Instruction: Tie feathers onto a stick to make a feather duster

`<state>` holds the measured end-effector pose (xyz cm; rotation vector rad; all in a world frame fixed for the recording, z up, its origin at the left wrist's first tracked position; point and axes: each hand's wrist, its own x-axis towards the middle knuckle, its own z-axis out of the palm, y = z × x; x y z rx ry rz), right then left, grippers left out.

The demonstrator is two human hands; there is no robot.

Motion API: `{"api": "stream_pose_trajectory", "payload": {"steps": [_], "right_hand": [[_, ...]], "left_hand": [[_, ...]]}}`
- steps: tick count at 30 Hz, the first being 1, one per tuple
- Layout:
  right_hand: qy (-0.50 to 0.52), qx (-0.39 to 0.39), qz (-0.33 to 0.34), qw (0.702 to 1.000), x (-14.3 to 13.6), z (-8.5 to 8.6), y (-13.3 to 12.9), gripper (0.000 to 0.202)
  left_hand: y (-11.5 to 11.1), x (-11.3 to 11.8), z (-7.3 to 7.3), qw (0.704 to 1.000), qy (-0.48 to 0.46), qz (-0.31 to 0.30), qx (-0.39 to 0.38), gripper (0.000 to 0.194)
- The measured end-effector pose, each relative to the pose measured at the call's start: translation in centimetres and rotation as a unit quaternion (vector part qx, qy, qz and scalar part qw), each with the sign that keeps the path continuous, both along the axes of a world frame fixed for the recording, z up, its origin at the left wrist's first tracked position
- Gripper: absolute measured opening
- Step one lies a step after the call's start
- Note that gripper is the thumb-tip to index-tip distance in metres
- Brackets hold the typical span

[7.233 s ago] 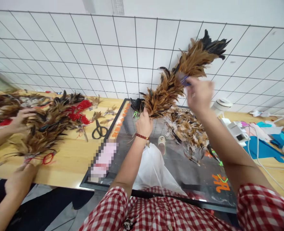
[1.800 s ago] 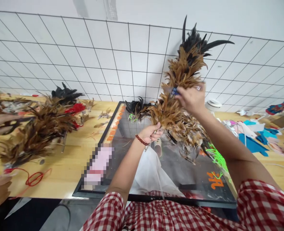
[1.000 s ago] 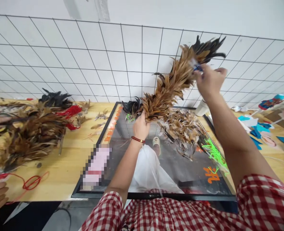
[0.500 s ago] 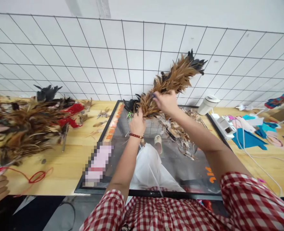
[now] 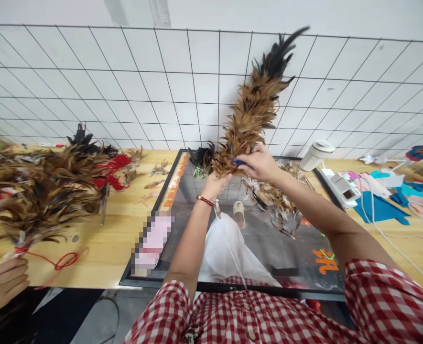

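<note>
A long feather duster (image 5: 252, 112), brown with black feathers at its top, stands up in front of the tiled wall, leaning a little right. My left hand (image 5: 214, 185) is closed round its lower end; feathers hide the stem. My right hand (image 5: 259, 165) is at the right of the lower feathers, fingers bent, with a small dark-blue thing (image 5: 237, 162) at the fingertips. What that blue thing is, I cannot make out. Black feathers (image 5: 202, 157) lie just left of the duster's base. Loose feathers (image 5: 276, 200) are scattered on the dark glossy panel (image 5: 254, 253) below my right forearm.
At left, a co-worker's hand (image 5: 8, 282) grips another bunch of feathers (image 5: 49, 191) trailing red string (image 5: 66, 260). On the right are a white lidded cup (image 5: 317, 155), a power strip (image 5: 343, 188), white cables (image 5: 371, 210) and blue scraps (image 5: 379, 208). The tiled wall (image 5: 143, 86) rises behind.
The duster has swung from a rightward slant to more upright, its black tip higher. My right hand has moved slightly right and down. The co-worker's upper hand no longer shows.
</note>
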<state>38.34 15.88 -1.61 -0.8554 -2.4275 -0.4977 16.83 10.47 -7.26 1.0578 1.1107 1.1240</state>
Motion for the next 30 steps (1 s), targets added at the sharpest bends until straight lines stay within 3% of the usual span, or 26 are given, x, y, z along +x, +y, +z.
{"api": "stream_pose_trajectory", "payload": {"steps": [2,4,6,9,11,12,14,16,19,21,22,23,25,27,30], "right_hand": [[-0.041,-0.017,0.008,0.999,-0.7,-0.4,0.3,0.045],[0.004,-0.001,-0.075,0.997,0.4,1.4,2.3,0.045],[0.087,0.022,-0.185,0.979,3.0,4.9,5.3,0.044],[0.239,0.042,-0.308,0.92,7.4,11.0,9.2,0.048],[0.336,0.069,-0.313,0.886,9.2,13.6,10.0,0.053],[0.37,0.093,-0.288,0.878,9.6,14.1,9.6,0.056],[0.384,0.143,-0.206,0.889,8.9,13.0,7.3,0.061],[0.318,0.162,-0.12,0.926,6.6,9.8,3.8,0.06],[0.091,0.094,0.012,0.991,2.3,3.6,-1.4,0.052],[-0.013,0.052,0.067,0.996,0.1,1.0,-3.0,0.046],[-0.033,0.041,0.068,0.996,-0.6,0.5,-3.1,0.045],[-0.031,0.038,0.051,0.997,-0.8,0.6,-2.6,0.045],[0.024,0.047,-0.021,0.998,-0.3,2.6,-0.2,0.048],[0.117,0.061,-0.106,0.986,1.7,6.2,3.2,0.052],[0.286,0.078,-0.2,0.934,6.1,12.0,7.9,0.06]], "left_hand": [[-0.4,-0.2,0.3,0.995,-0.037,-0.071,-0.051,0.049],[-0.5,-0.8,0.5,0.986,-0.067,-0.132,-0.076,0.059],[-0.4,-1.4,0.3,0.973,-0.087,-0.19,-0.096,0.066],[0.0,-1.9,-0.5,0.949,-0.113,-0.268,-0.125,0.069],[0.4,-1.9,-1.1,0.934,-0.138,-0.301,-0.135,0.072],[0.5,-1.7,-1.4,0.926,-0.154,-0.314,-0.14,0.074],[0.6,-1.2,-1.8,0.909,-0.192,-0.337,-0.152,0.074],[0.6,-0.5,-2.0,0.888,-0.236,-0.352,-0.177,0.068],[0.3,0.3,-2.0,0.863,-0.297,-0.337,-0.232,0.06],[0.1,0.7,-2.0,0.853,-0.318,-0.322,-0.26,0.06],[0.0,0.8,-2.1,0.85,-0.32,-0.322,-0.268,0.06],[0.0,0.9,-2.1,0.848,-0.317,-0.327,-0.271,0.06],[-0.1,1.0,-2.2,0.848,-0.303,-0.345,-0.265,0.059],[-0.1,0.9,-2.2,0.853,-0.296,-0.355,-0.243,0.057],[-0.3,0.9,-2.1,0.855,-0.296,-0.359,-0.229,0.053]]}}
